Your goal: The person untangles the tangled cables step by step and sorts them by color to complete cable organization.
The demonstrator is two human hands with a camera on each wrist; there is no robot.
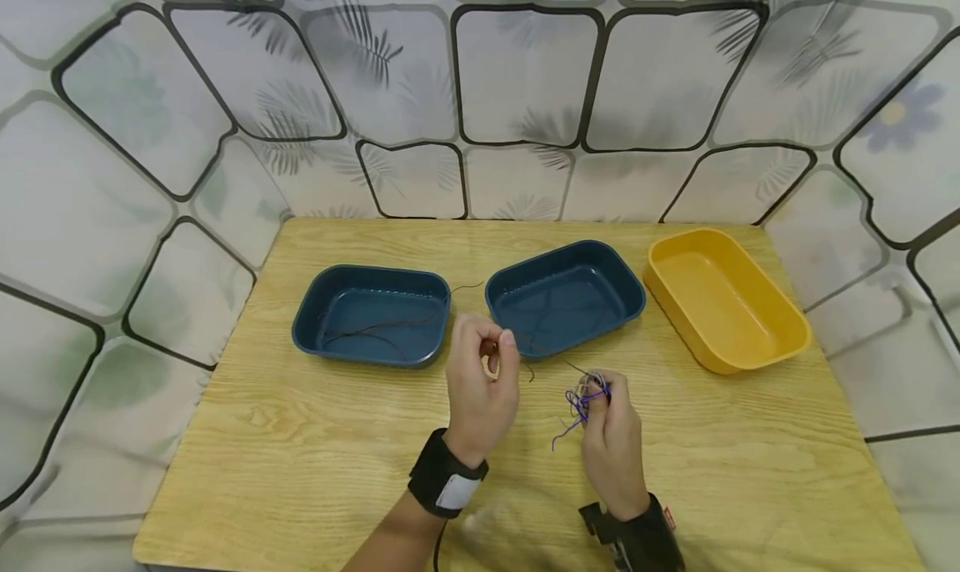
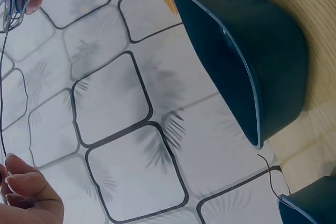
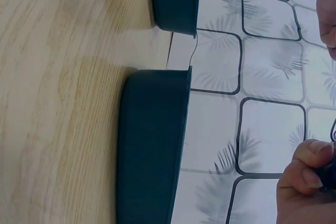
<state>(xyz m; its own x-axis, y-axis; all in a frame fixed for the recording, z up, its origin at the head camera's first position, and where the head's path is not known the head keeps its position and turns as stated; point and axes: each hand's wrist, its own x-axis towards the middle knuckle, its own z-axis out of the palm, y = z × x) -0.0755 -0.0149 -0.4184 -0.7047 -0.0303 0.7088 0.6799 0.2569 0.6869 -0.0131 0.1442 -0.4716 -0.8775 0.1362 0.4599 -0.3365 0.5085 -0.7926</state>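
While two hands (image 1: 483,393) (image 1: 615,447) pinch (left: one dark strand (image 2: 2,140); right: one tangle (image 1: 581,397)) | two blue bins (image 1: 378,301) (image 1: 570,297), one yellow bin (image 1: 720,301) stand beyond

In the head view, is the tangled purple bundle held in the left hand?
No, it is the right hand that holds the tangled purple bundle.

1. My left hand (image 1: 483,393) reached farther forward, thumb and fingertips pinched together.
2. My right hand (image 1: 615,443) sat nearer me, thumb pressed against bent fingers.
3. My left forearm (image 1: 397,537) slanted forward.
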